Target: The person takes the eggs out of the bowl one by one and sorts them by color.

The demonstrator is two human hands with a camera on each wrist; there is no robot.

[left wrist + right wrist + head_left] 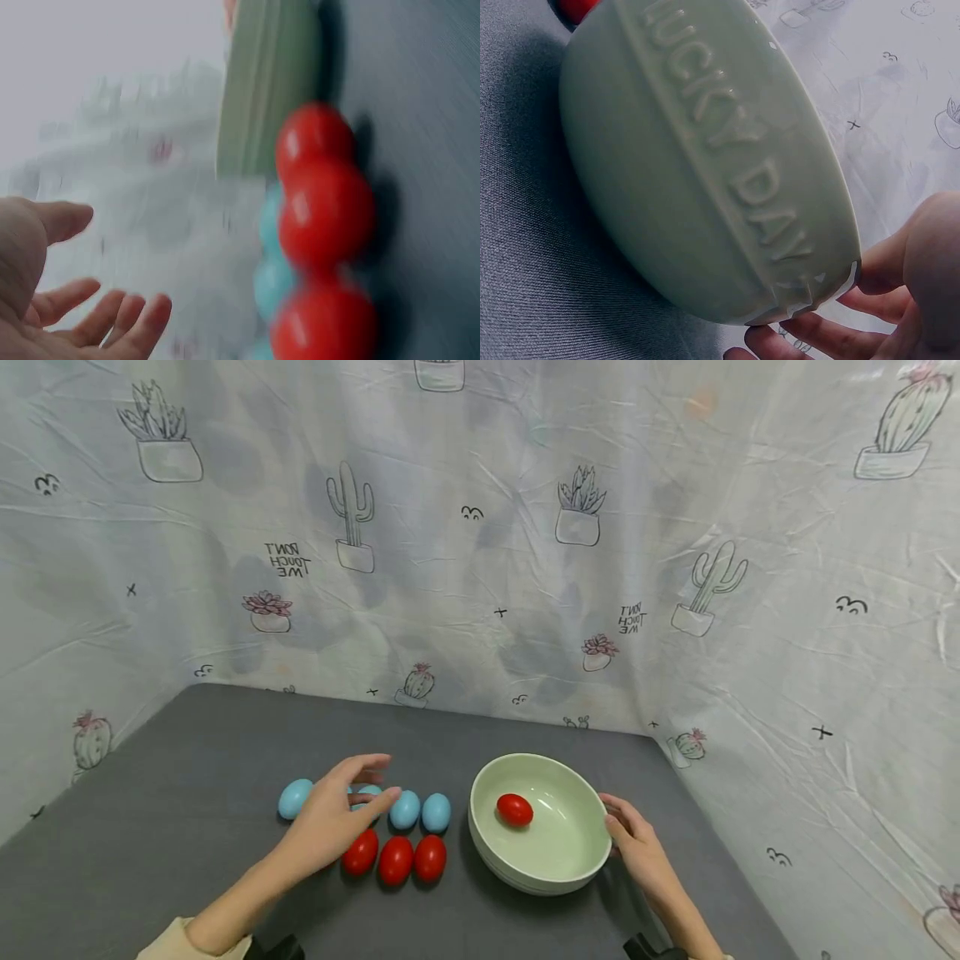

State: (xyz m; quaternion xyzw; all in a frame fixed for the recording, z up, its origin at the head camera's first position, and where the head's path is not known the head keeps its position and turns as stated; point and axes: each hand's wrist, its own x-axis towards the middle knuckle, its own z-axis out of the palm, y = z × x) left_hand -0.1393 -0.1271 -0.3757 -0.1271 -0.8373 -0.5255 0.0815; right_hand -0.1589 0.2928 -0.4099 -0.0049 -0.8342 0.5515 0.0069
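Observation:
A pale green bowl [566, 847] stands on the table with one red egg [514, 810] inside. My right hand [642, 850] holds the bowl's right side, thumb at the rim and fingers along the outer wall. In the right wrist view raised "LUCKY DAY" letters run along the bowl [697, 150]. Left of it, my left hand [330, 818] hovers over the eggs with fingers spread and nothing in them. A row of red eggs [396, 861] lies nearest me. Behind it runs a row of blue eggs [405, 810], partly hidden by that hand.
A dark grey cloth [150, 827] covers the table. White sheeting [465, 577] printed with cacti and potted plants closes in the back and both sides. One blue egg [294, 798] sits at the row's left end, beyond the left hand.

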